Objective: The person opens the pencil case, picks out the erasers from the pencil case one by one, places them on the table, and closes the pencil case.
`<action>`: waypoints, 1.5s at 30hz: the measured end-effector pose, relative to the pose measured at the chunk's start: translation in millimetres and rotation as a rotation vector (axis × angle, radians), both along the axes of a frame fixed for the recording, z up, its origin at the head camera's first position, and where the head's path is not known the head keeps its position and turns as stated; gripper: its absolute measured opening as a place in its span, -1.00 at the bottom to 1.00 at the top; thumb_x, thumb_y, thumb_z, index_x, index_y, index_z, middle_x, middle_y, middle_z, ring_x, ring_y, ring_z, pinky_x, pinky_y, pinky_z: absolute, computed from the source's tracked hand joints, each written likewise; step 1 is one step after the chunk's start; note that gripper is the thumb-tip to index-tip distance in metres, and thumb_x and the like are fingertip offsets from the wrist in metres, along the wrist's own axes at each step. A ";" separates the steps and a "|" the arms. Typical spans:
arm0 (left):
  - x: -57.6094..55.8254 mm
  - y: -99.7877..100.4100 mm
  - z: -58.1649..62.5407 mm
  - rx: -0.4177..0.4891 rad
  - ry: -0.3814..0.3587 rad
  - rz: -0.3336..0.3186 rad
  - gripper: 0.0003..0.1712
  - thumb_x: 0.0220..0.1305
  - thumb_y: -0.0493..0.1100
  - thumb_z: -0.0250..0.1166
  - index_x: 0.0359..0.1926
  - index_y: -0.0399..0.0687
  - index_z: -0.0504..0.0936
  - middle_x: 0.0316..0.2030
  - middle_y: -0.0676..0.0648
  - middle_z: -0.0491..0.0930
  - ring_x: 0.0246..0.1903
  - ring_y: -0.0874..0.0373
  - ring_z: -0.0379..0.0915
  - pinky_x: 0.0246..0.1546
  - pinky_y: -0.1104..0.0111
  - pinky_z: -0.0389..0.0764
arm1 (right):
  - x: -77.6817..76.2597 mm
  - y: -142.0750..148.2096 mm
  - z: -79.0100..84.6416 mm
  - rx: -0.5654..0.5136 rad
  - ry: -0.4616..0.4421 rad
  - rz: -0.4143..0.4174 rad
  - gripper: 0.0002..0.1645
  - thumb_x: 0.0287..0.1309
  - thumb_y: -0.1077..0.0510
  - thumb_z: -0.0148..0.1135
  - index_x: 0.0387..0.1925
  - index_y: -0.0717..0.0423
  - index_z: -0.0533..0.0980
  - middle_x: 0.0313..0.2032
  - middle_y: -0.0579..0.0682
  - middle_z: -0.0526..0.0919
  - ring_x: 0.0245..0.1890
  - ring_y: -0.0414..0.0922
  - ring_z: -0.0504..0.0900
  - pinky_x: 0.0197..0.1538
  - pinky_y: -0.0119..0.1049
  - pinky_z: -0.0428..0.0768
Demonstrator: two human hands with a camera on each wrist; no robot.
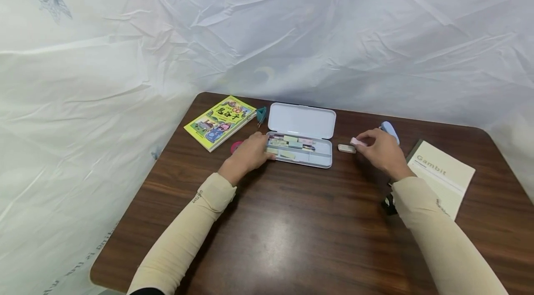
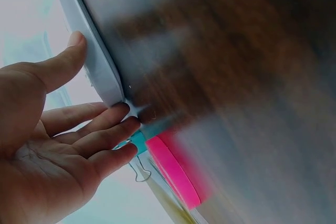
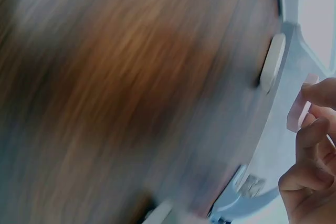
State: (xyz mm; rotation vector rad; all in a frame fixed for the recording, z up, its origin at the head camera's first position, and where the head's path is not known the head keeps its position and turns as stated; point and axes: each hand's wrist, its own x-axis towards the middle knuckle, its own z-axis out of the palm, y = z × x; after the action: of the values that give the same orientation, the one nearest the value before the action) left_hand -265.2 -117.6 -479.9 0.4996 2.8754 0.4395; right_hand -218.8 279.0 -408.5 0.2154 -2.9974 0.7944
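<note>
A pale blue pencil case [image 1: 320, 159] lies with its lid [image 1: 302, 121] raised and holds several pens and small pastel pieces. At its left end, my left hand [image 1: 249, 153] holds the case, thumb at the front wall and fingers around the corner; the left wrist view shows the thumb [image 2: 71, 59] against the case. My right hand [image 1: 381, 151] pinches a small pink eraser [image 1: 357, 142] between thumb and fingers, right of the case. A whitish eraser [image 1: 346, 148] lies on the table just below it, also seen in the right wrist view.
Left of the case are a yellow comic book [image 1: 219, 121], a teal compass-like tool [image 1: 261, 115] and a pink round item [image 1: 235, 147]. A blue stapler-like object [image 1: 390, 131], a Gambit notebook [image 1: 442, 169] and a black object [image 1: 389, 205] lie on the right of the brown table [image 1: 275, 239].
</note>
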 end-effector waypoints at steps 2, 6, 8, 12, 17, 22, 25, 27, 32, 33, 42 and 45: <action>0.1 0.0 0.4 0.001 -0.001 -0.001 -0.17 0.50 0.30 0.54 0.45 -0.20 0.63 0.10 -0.11 0.69 0.03 0.08 0.56 0.21 0.11 0.73 | 1.3 6.6 -0.5 0.015 -0.014 -0.007 -0.56 0.60 0.04 0.42 0.19 0.34 0.74 0.19 0.46 0.73 -0.02 0.27 0.69 0.07 0.27 0.67; -0.3 -0.4 1.0 -0.001 -0.005 0.000 -0.18 0.49 0.31 0.55 0.44 -0.20 0.64 0.09 -0.10 0.68 0.03 0.07 0.56 0.21 0.10 0.73 | 4.1 17.2 -1.9 0.033 -0.051 -0.017 -0.55 0.62 0.01 0.40 0.19 0.33 0.75 0.15 0.44 0.74 -0.06 0.24 0.68 0.03 0.24 0.65; -0.7 -0.5 1.0 -0.001 -0.007 0.002 -0.17 0.49 0.31 0.55 0.44 -0.19 0.64 0.09 -0.10 0.67 0.03 0.07 0.56 0.21 0.10 0.73 | 5.1 21.4 -3.3 0.037 -0.064 -0.020 -0.57 0.61 0.02 0.41 0.17 0.33 0.75 0.15 0.44 0.73 -0.03 0.27 0.68 0.05 0.27 0.65; -1.6 -0.1 0.3 -0.006 -0.012 0.002 -0.19 0.49 0.31 0.55 0.44 -0.17 0.64 0.08 -0.09 0.67 0.03 0.07 0.55 0.21 0.09 0.72 | 7.0 27.6 -6.4 0.055 -0.078 -0.024 -0.61 0.59 0.07 0.42 0.17 0.32 0.76 0.18 0.48 0.71 0.00 0.33 0.70 0.08 0.35 0.65; -2.3 -0.1 -1.1 -0.011 -0.009 0.001 -0.16 0.49 0.31 0.55 0.47 -0.18 0.62 0.09 -0.10 0.68 0.04 0.07 0.56 0.22 0.09 0.72 | 9.0 30.3 -9.0 0.068 -0.084 -0.021 -0.62 0.58 0.08 0.44 0.16 0.30 0.77 0.22 0.50 0.70 0.02 0.37 0.73 0.09 0.37 0.66; -0.9 -1.3 -1.4 0.003 0.010 -0.001 -0.07 0.47 0.29 0.57 0.56 -0.22 0.56 0.15 -0.16 0.71 0.07 0.05 0.58 0.27 0.07 0.72 | 9.3 29.1 -9.1 0.077 -0.091 -0.007 -0.57 0.62 0.03 0.42 0.20 0.31 0.76 0.23 0.51 0.71 0.07 0.41 0.75 0.11 0.41 0.67; 0.2 -1.3 -1.0 0.010 0.015 -0.001 -0.08 0.47 0.28 0.57 0.55 -0.23 0.57 0.15 -0.17 0.70 0.06 0.04 0.57 0.26 0.06 0.72 | 8.3 28.6 -9.2 0.090 -0.102 -0.010 -0.55 0.62 0.01 0.42 0.21 0.31 0.76 0.18 0.48 0.74 0.04 0.37 0.76 0.08 0.39 0.68; 0.4 -1.0 -0.4 0.010 0.012 -0.001 -0.10 0.48 0.28 0.56 0.53 -0.23 0.58 0.13 -0.15 0.69 0.05 0.05 0.57 0.25 0.08 0.71 | 7.3 28.9 -9.6 0.100 -0.114 -0.014 -0.54 0.62 -0.01 0.42 0.22 0.30 0.76 0.14 0.45 0.78 -0.01 0.32 0.77 0.04 0.36 0.69; 0.4 0.0 1.0 0.009 0.001 0.000 -0.13 0.51 0.27 0.55 0.52 -0.24 0.59 0.09 -0.12 0.66 0.03 0.06 0.55 0.24 0.10 0.71 | 5.0 29.4 -10.2 0.114 -0.130 -0.015 -0.55 0.60 -0.01 0.44 0.21 0.29 0.76 0.04 0.40 0.84 -0.11 0.23 0.76 -0.01 0.31 0.69; 0.5 0.0 1.1 0.012 0.002 0.001 -0.13 0.51 0.27 0.55 0.52 -0.23 0.59 0.09 -0.12 0.66 0.03 0.06 0.55 0.24 0.11 0.71 | 4.6 29.4 -10.4 0.117 -0.129 -0.014 -0.56 0.60 0.00 0.44 0.21 0.28 0.77 0.03 0.39 0.84 -0.11 0.22 0.76 -0.02 0.30 0.70; 0.4 -1.4 0.0 0.032 -0.007 0.009 -0.15 0.51 0.29 0.54 0.52 -0.18 0.60 0.08 -0.09 0.65 0.04 0.08 0.54 0.23 0.12 0.70 | 1.7 30.9 -13.1 0.111 -0.150 -0.015 -0.62 0.57 0.08 0.44 0.21 0.26 0.78 0.07 0.41 0.84 -0.11 0.22 0.73 -0.05 0.24 0.68; 0.5 -1.7 -0.3 0.032 -0.008 0.011 -0.13 0.50 0.30 0.54 0.52 -0.17 0.60 0.08 -0.09 0.66 0.04 0.08 0.54 0.22 0.12 0.70 | 2.0 30.3 -13.5 0.106 -0.148 -0.019 -0.62 0.57 0.09 0.45 0.21 0.26 0.78 0.09 0.43 0.83 -0.09 0.23 0.72 -0.04 0.25 0.67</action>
State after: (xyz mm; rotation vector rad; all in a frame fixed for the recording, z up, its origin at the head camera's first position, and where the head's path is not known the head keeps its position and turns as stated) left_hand -264.7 -119.3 -480.2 0.4858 2.8687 0.4887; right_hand -216.8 309.2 -422.0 0.1369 -3.1792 0.6788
